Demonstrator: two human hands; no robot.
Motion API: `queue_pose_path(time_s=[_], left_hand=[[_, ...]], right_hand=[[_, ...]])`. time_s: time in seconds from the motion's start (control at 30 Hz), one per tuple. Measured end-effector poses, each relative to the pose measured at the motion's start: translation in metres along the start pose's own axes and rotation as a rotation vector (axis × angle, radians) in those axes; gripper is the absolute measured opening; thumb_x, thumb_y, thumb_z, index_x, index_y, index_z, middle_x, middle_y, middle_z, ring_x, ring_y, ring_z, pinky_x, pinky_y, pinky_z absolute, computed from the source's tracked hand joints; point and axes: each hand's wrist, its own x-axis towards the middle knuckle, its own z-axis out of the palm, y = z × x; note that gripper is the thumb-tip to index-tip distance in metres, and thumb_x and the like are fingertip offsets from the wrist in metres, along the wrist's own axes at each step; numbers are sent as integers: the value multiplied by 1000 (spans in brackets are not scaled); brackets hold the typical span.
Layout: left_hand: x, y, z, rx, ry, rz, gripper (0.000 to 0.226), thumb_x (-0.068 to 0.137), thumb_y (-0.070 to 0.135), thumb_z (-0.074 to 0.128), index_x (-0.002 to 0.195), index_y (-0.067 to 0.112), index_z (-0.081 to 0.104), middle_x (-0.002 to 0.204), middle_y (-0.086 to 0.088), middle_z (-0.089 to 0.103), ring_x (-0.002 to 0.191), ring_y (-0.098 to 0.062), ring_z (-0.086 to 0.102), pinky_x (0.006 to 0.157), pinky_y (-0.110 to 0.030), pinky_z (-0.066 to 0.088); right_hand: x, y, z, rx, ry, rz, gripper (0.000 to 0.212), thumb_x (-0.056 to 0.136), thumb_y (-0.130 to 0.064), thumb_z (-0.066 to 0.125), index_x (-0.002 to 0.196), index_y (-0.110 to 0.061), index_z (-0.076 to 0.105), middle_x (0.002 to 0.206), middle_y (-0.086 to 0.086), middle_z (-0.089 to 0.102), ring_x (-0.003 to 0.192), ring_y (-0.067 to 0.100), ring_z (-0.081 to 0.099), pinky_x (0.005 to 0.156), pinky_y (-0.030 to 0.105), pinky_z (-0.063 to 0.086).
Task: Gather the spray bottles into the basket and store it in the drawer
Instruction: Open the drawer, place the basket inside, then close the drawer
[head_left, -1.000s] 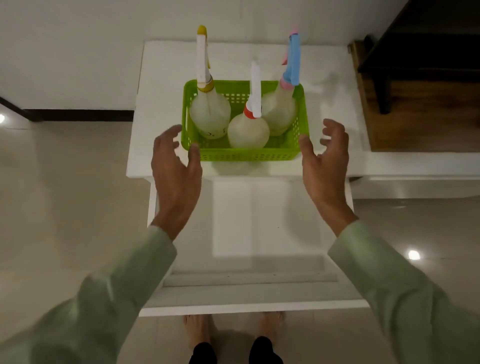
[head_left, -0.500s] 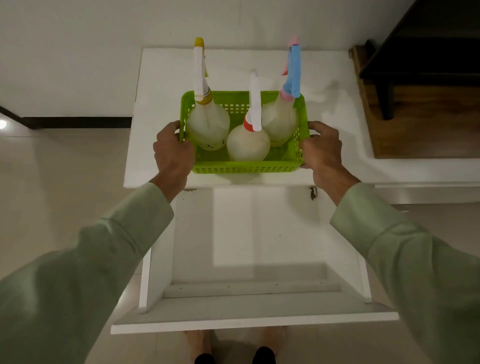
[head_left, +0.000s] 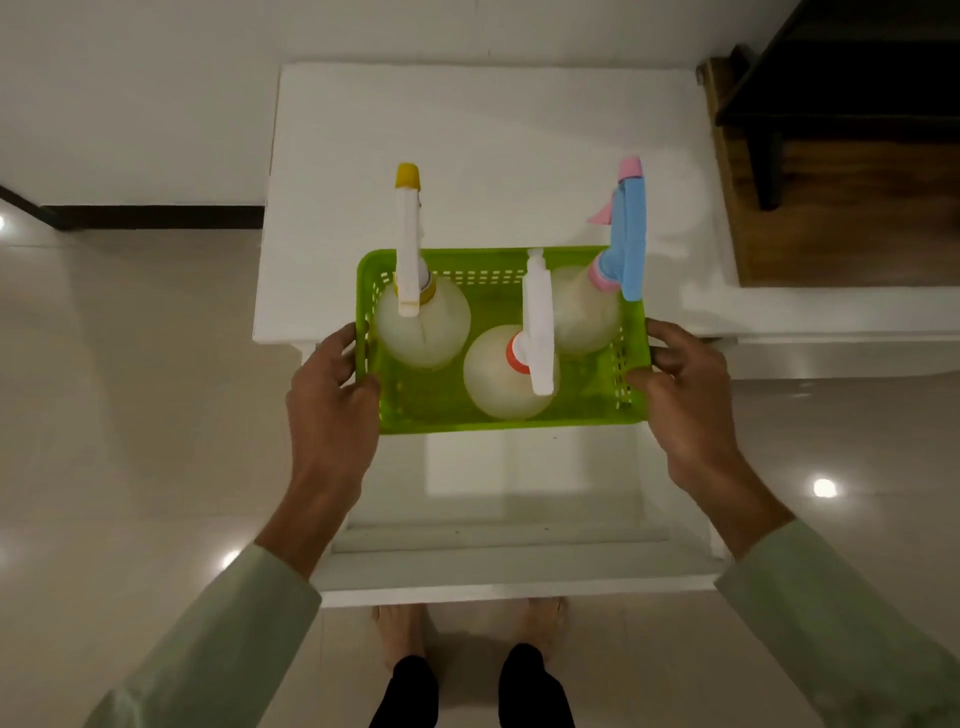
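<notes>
A green plastic basket (head_left: 431, 415) holds three pale spray bottles upright: one with a yellow-tipped white sprayer (head_left: 423, 327) at the left, one with a red collar and white sprayer (head_left: 498, 376) in the middle front, one with a blue and pink sprayer (head_left: 584, 312) at the right. My left hand (head_left: 332, 400) grips the basket's left wall and my right hand (head_left: 680, 384) grips its right wall. The basket hangs partly over the white cabinet top's front edge, above the open white drawer (head_left: 498, 566).
The white cabinet top (head_left: 493, 156) stands against a white wall. A dark wooden step and dark furniture (head_left: 841, 156) lie to the right. Glossy beige floor tiles surround the cabinet. My bare feet (head_left: 400, 634) stand just before the drawer front.
Both hands went from open beside the basket to gripping its sides. The basket has since come off the cabinet top toward me, over the open drawer.
</notes>
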Motion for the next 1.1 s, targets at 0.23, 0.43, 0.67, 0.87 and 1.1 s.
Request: queue_pose_path(time_s=[0.23, 0.43, 0.67, 0.87, 1.1], left_hand=[[-49, -41, -18, 10, -68, -17, 50, 85, -15, 55, 118, 23, 61, 112, 1, 70, 96, -17, 70, 59, -13, 54], [-45, -86, -3, 147, -141, -118, 44, 81, -20, 53, 110, 13, 57, 112, -2, 64, 98, -8, 65, 62, -14, 53], [-2, -164, 33, 251, -200, -296, 43, 73, -20, 61, 99, 14, 53, 113, -6, 61, 98, -13, 58, 59, -13, 44], [10, -195, 38, 263, -202, -376, 45, 67, -19, 68, 97, 11, 55, 107, -7, 60, 104, -21, 55, 64, -23, 43], [23, -241, 50, 290, -196, -431, 47, 65, -21, 70, 94, 12, 55, 107, -7, 60, 100, -21, 55, 58, -22, 44]], right_hand=[[-56, 49, -13, 94, -11, 10, 67, 80, 20, 60, 109, -40, 68, 108, 6, 76, 102, 19, 73, 64, 18, 58], [-59, 97, -3, 12, -37, 97, 50, 82, 16, 60, 111, -24, 68, 104, 8, 76, 99, 21, 73, 70, 42, 63], [-23, 164, 38, -91, -81, 199, 33, 79, 19, 58, 99, -6, 63, 97, 7, 70, 106, 29, 68, 75, 51, 61], [-10, 185, 56, -161, -103, 269, 23, 77, 14, 59, 89, -6, 57, 99, 11, 70, 99, 32, 66, 73, 46, 58], [6, 229, 78, -229, -113, 312, 21, 78, 10, 61, 87, -7, 54, 101, 15, 69, 100, 41, 61, 76, 53, 55]])
